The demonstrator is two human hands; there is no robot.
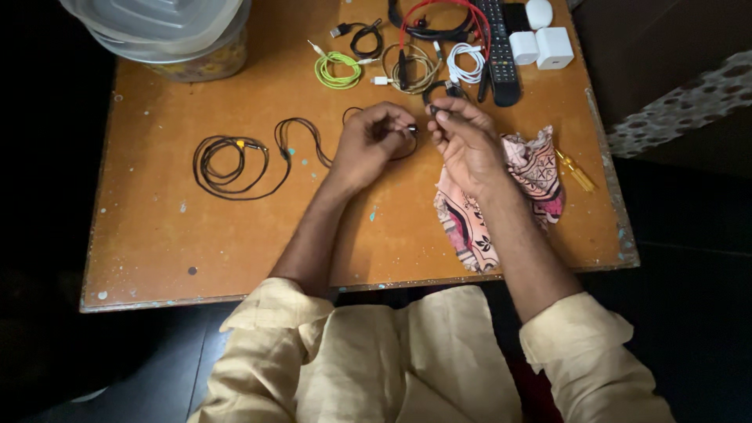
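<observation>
Earphones [235,157] lie coiled on the table [157,227], left of my hands, their black cord running into my left hand [372,141], which pinches an earbud. Just right, my right hand [462,137] pinches another cord end, above the patterned cloth [533,168].

Looks like a home, dim room — a worn wooden table [235,235] with chipped edges, coiled cables [338,69], a TV remote [500,47], white chargers [553,47], a patterned cloth [540,168], a lidded plastic container [168,35] — a patterned fabric edge [681,102] beside it, dark floor.
</observation>
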